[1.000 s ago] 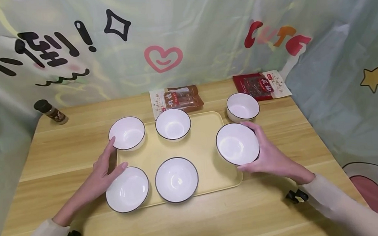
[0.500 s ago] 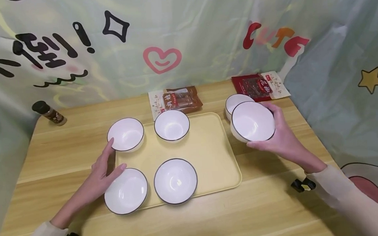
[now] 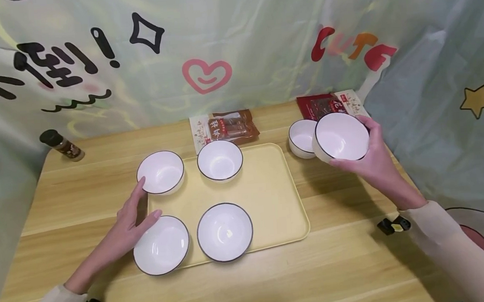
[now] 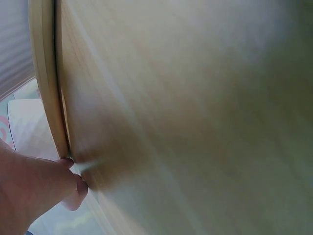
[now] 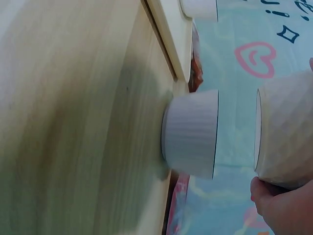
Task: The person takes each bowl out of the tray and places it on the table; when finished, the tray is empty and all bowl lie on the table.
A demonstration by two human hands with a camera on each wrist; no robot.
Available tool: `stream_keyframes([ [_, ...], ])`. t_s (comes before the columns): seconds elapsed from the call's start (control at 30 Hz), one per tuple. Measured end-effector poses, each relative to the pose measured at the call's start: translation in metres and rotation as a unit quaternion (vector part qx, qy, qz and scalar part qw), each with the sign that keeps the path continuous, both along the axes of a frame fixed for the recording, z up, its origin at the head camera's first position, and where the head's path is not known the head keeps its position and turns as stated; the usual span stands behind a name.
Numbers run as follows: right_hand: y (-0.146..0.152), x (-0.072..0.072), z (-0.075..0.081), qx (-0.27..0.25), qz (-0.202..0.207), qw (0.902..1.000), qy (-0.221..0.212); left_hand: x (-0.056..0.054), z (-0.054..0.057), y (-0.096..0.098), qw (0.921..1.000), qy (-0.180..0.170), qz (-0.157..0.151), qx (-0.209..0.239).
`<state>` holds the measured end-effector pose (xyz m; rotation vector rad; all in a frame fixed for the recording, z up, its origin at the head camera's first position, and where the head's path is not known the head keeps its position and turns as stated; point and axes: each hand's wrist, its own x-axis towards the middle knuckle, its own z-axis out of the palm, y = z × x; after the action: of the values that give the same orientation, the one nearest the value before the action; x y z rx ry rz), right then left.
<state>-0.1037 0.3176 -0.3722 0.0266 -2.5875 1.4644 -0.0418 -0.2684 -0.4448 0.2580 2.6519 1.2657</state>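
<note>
My right hand (image 3: 378, 166) grips a white bowl (image 3: 341, 138) with a dark rim, thumb near the rim. It is raised off the table and tilted. In the right wrist view, this textured bowl (image 5: 286, 129) is apart from a ribbed bowl (image 5: 190, 134) standing on the table. My left hand (image 3: 128, 227) lies at the left end of the yellow tray (image 3: 272, 200), fingers extended. Its fingertips touch the back left bowl (image 3: 161, 172), while the thumb lies at the rim of the front left bowl (image 3: 162, 245). Two more bowls sit on the tray, one behind (image 3: 220, 160) and one in front (image 3: 225, 232).
A brown spice packet (image 3: 225, 126) lies behind the tray. At the back right, a red packet (image 3: 316, 106) is partly hidden by the held bowl. A black-capped spice jar (image 3: 62, 145) lies at the back left. A printed cloth (image 3: 260, 43) hangs along the table's back edge.
My right hand has lifted its bowl from over the tray's right side, moving it right and back, past the standing bowl. The left hand and the other bowls stay in place.
</note>
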Motion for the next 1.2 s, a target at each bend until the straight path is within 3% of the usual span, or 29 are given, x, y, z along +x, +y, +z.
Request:
stream_keyframes([
  [0.3, 0.014, -0.011, 0.001, -0.015, -0.053, 0.9984, -0.013, 0.000, -0.001, 0.000, 1.0000, 0.001, 0.001, 0.000],
  [0.67, 0.035, -0.028, -0.010, -0.018, -0.107, 0.9931, -0.044, 0.001, 0.000, -0.001, 1.0000, -0.001, 0.001, -0.001],
  [1.2, 0.058, -0.046, -0.032, -0.005, -0.123, 0.9885, -0.087, 0.001, -0.001, -0.001, 1.0000, 0.003, 0.001, 0.004],
])
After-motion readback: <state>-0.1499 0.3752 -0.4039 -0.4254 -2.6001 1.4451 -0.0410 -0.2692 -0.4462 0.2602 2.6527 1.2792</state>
